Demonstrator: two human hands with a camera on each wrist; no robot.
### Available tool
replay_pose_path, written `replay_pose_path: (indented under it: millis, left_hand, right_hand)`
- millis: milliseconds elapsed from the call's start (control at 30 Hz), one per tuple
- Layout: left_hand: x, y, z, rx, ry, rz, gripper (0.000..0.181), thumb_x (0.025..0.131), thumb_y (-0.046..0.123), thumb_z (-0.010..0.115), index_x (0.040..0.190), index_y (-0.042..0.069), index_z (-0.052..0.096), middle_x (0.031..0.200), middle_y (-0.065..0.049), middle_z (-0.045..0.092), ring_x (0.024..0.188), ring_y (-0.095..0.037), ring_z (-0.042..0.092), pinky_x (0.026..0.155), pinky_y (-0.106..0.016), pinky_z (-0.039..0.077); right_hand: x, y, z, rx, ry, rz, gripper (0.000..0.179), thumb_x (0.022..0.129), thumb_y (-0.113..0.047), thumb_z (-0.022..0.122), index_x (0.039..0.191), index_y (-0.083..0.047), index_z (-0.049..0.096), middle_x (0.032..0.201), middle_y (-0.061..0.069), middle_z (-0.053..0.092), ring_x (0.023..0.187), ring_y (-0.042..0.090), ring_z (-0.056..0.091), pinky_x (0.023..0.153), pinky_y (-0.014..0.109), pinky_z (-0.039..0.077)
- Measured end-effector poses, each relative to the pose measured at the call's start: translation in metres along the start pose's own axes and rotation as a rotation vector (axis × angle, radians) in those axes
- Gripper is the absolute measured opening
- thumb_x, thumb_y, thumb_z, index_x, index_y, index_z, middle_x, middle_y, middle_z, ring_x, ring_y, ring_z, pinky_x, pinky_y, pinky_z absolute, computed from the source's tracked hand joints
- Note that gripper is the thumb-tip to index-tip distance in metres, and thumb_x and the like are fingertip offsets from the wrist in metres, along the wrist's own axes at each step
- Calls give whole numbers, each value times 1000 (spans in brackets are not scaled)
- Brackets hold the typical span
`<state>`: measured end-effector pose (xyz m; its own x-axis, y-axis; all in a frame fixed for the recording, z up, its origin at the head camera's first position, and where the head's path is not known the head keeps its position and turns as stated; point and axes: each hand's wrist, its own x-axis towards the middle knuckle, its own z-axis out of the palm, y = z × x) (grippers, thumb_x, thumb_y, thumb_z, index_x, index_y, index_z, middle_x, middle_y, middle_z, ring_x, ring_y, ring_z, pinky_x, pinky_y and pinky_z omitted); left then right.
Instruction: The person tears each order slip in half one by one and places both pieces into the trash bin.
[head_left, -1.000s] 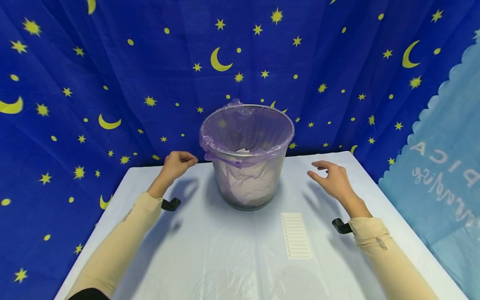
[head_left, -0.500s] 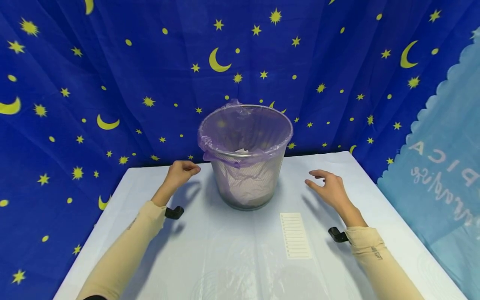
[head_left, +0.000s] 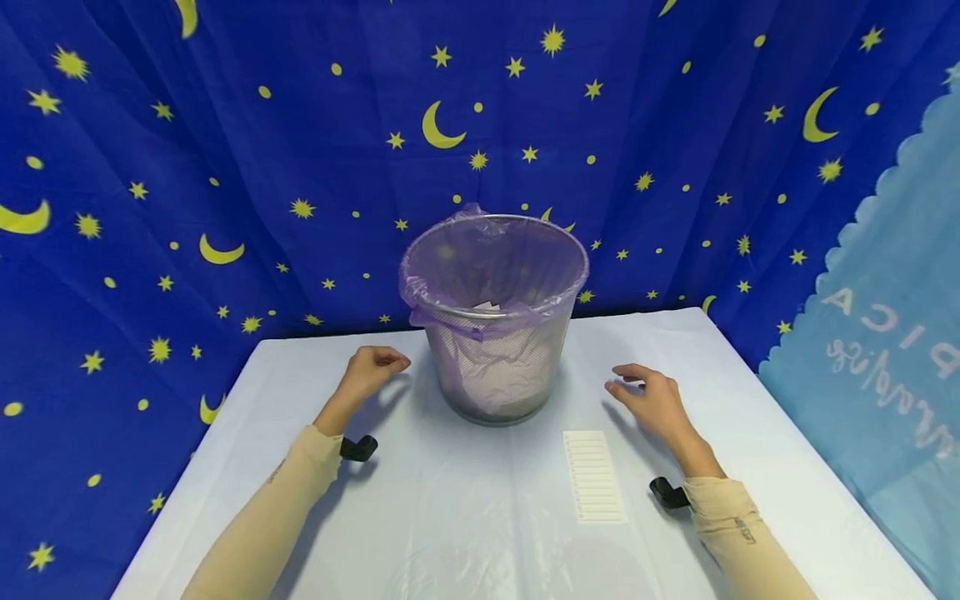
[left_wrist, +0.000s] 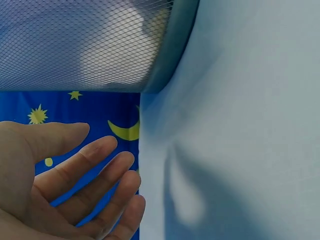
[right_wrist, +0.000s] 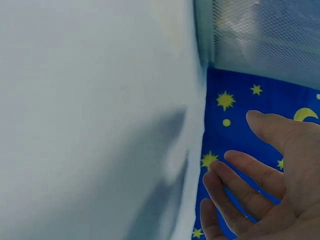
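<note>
A mesh wastebasket (head_left: 525, 367) stands upright at the back middle of the table, lined with a purple plastic bag (head_left: 480, 325) folded over its rim. Some white paper (head_left: 487, 307) shows inside. To its left, my left hand (head_left: 369, 371) hovers over the table, holding nothing; the left wrist view shows its fingers (left_wrist: 102, 172) loosely spread, apart from the mesh. On the other side my right hand (head_left: 651, 402) is also bare, fingers (right_wrist: 250, 200) relaxed and thumb apart. A strip of ruled white paper (head_left: 595, 477) lies in front of the basket, nearer my right hand.
The white-covered table (head_left: 465, 517) ends at the back against a blue curtain (head_left: 315, 167) with yellow moons and stars. A light blue cloth with lettering (head_left: 892, 333) hangs at the right. Black wrist-camera mounts (head_left: 360, 448) stick inward from both sleeves.
Both hands have come down lower and nearer the front of the table, drawing slightly inward. The basket and the paper strip stay where they were.
</note>
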<state>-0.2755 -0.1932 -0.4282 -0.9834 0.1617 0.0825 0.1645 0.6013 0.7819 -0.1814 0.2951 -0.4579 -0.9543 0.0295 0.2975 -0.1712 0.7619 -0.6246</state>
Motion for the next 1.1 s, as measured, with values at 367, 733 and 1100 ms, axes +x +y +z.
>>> replay_pose_path:
  millis: [367, 733, 1100]
  left_hand:
    - [-16, -22, 12, -49, 10, -71, 19, 102, 17, 70, 108, 4, 81, 111, -14, 79, 114, -34, 70, 99, -48, 52]
    - [-30, -33, 22, -155, 109, -81, 17, 100, 16, 74, 108, 3, 82, 108, -14, 80, 107, -27, 70, 92, -30, 52]
    - [-28, -34, 40, -167, 178, -32, 13, 98, 11, 74, 101, 2, 83, 101, -13, 80, 91, -16, 71, 82, -21, 50]
  right_hand:
    - [-10, 8, 12, 1, -8, 7, 37, 98, -24, 76, 127, 1, 73, 126, 23, 73, 118, 44, 69, 102, 59, 53]
    - [-9, 9, 17, 29, 25, -18, 40, 98, -22, 77, 130, 2, 70, 131, 24, 70, 123, 47, 66, 104, 59, 52]
    - [-21, 11, 22, -25, 18, -7, 47, 95, -26, 80, 131, 2, 70, 135, 27, 67, 130, 49, 59, 109, 63, 45]
